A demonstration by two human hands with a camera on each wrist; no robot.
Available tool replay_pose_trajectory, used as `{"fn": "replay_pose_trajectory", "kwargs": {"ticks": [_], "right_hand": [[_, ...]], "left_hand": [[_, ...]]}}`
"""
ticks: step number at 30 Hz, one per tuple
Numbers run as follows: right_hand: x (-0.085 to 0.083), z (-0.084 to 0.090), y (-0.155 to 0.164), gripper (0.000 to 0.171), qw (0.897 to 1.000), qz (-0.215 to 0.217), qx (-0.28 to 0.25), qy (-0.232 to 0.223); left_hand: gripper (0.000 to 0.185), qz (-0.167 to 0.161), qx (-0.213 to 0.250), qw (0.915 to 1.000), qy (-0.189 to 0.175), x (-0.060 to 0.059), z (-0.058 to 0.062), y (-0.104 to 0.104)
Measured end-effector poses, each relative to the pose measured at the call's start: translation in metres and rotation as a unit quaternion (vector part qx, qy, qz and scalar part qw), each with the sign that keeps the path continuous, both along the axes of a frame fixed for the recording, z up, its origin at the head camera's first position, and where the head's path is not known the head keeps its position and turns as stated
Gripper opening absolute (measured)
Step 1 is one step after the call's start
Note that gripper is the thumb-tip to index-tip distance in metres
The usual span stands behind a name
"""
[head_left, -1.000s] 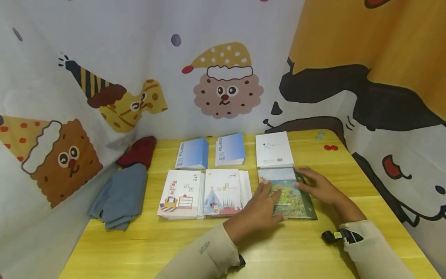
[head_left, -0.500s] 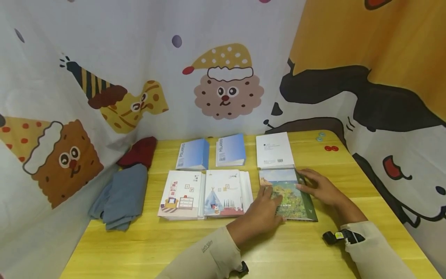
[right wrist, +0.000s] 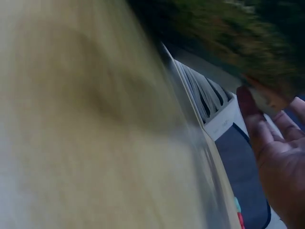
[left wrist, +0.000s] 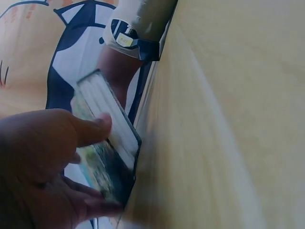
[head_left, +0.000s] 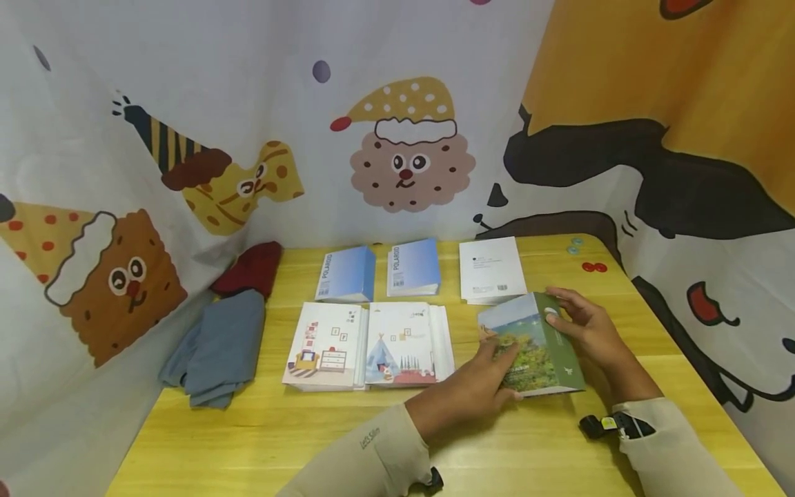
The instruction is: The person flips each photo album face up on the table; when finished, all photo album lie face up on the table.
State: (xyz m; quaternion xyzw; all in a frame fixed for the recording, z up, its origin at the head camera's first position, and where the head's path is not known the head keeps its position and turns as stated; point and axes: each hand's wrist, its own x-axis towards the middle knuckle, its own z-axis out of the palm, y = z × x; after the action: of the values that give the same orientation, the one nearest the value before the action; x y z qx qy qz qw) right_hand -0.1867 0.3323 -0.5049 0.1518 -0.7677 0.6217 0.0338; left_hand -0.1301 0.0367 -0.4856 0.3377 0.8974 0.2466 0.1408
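A photo album [head_left: 524, 345] with a green spine and a landscape cover is held tilted between both hands, its spine side turned up. My left hand [head_left: 468, 386] grips its near left part, fingers on the cover. In the left wrist view, that hand's thumb [left wrist: 95, 129] presses the page edge. At the far right, my right hand [head_left: 590, 328] holds the spine side, thumb on the spine and fingers around the top corner. The right wrist view shows the cover dark and blurred above the right hand [right wrist: 286, 162].
Two white albums with room drawings [head_left: 323, 345] lie left of the left hand. Behind them are two blue albums [head_left: 413, 268] and a white album [head_left: 492, 268]. Folded grey-blue cloth [head_left: 223, 348] and red cloth [head_left: 248, 273] sit left. Red round pieces [head_left: 594, 267] lie far right.
The album lay flat against the white one behind it; now it is shifted right and tilted, its green spine showing. Both hands moved slightly right with it.
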Motion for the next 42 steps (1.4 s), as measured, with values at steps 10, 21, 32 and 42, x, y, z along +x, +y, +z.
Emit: {"fn": "replay_pose_trajectory", "kwargs": {"ticks": [10, 21, 32, 42], "right_hand": [[0.000, 0.013, -0.007, 0.058, 0.974, 0.145, -0.171, 0.044], [0.002, 0.009, -0.015, 0.060, 0.974, 0.191, -0.103, 0.060], [0.004, 0.001, -0.018, 0.078, 0.985, 0.152, 0.080, 0.023], [0.010, 0.002, -0.026, 0.093, 0.975, 0.122, 0.187, -0.008]], "left_hand": [[0.114, -0.036, 0.103, 0.9940, 0.008, -0.012, -0.004, 0.002], [0.127, -0.015, 0.271, 0.9616, -0.043, -0.016, -0.003, 0.011], [0.120, 0.023, 0.380, 0.9217, -0.076, -0.017, 0.008, 0.003], [0.119, 0.045, 0.358, 0.9300, -0.068, -0.019, 0.016, -0.016]]}}
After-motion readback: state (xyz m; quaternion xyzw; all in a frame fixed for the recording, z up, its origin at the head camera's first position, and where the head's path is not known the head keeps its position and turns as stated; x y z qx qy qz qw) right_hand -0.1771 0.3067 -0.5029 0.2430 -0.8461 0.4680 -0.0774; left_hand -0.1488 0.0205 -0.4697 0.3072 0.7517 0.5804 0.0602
